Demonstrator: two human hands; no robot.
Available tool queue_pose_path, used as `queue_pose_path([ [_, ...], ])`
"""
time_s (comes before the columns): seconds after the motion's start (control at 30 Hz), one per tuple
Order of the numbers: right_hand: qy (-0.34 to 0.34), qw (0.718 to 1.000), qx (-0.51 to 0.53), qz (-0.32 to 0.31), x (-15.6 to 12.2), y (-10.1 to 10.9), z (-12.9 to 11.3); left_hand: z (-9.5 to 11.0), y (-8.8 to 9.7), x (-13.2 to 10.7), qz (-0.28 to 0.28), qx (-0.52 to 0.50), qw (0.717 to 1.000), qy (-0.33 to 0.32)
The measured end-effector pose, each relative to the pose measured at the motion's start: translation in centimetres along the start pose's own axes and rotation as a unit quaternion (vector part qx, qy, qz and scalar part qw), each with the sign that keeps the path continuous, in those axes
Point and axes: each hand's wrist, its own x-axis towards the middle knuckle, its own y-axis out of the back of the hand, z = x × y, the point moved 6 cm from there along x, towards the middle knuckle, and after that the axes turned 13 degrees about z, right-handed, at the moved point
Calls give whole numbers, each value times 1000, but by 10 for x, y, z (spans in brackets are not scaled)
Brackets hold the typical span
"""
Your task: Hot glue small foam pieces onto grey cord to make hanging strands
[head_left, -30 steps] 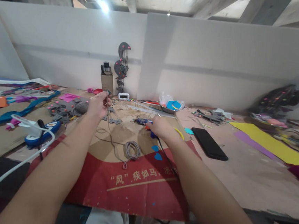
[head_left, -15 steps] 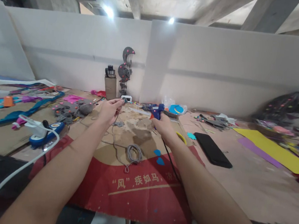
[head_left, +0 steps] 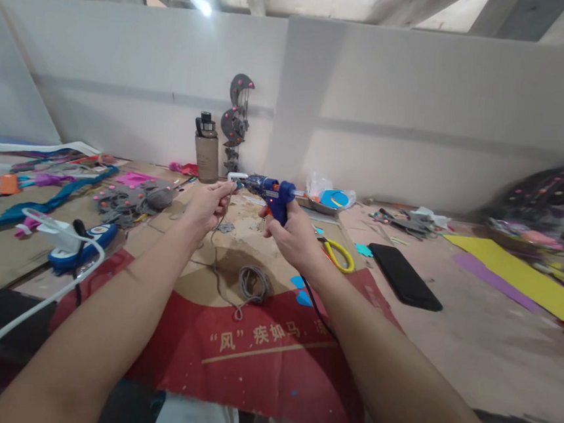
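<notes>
Blue glue gun (head_left: 279, 201): had it in right hand (head_left: 287, 232) with a full grip round the handle, nozzle aimed close to left hand (head_left: 208, 205). Pinched there a small dark piece (head_left: 238, 184), mostly hidden, above the cardboard (head_left: 247, 381). Judged gluing partway; could not confirm any join made. Saw a pink-dotted grey ornament (head_left: 234, 125) already assembled at the back; noted coiled cord (head_left: 245, 292) and blue cutouts (head_left: 304, 298) lying unattached.

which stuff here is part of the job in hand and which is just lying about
Likely in use: blue glue gun in right hand; small piece in left hand; grey cord

Likely just lying about: black phone; bottle; yellow sheet
</notes>
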Motion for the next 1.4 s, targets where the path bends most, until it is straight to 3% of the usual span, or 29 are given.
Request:
queue_pose_path([
  [0.57,41,997,-64,20,1,-1,1,6,-9,-13,-19,9,1000,-23],
  [1.4,76,989,-122,26,0,-1,-1,3,-6,-5,-27,6,999,-22],
])
